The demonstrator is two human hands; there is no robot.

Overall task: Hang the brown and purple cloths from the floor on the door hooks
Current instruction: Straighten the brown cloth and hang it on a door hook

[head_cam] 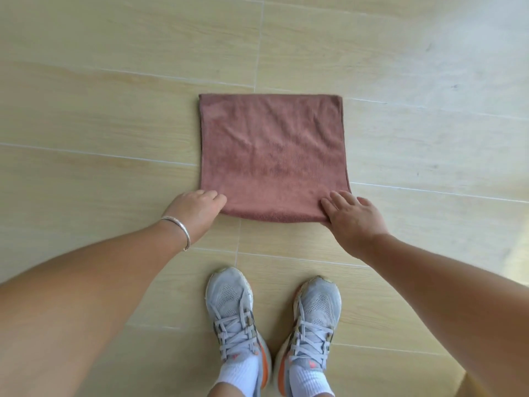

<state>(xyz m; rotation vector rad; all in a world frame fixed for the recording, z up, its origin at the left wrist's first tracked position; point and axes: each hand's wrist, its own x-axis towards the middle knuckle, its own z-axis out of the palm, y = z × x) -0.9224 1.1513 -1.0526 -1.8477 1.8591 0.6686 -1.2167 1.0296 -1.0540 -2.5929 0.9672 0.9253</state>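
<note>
On the floor (86, 116), just in front of the person's shoes (274, 328), the brown cloth (272, 150) lies flat and folded, with its near edge toward the feet. The left hand (197, 213) is at the near left corner of the cloth, fingers curled at the edge as if pinching it, though the fingertips are partly hidden, so the grip is not sure. The right hand (352, 216) rests on the near right corner with fingers spread and rather straight, pressing the cloth but not yet closed round it. A thin bracelet (179, 230) sits on the left wrist.

The step in hand seems to be lifting the brown cloth. To do it well, both hands should take the near corners firmly, thumb under and fingers above, so all folded layers come up together. The right hand needs to slide its thumb under the edge first. Lifting both corners at one time would keep the cloth from falling open. The purple cloth and the door hooks are not in view, so the person will have to turn to find them afterward.
</note>
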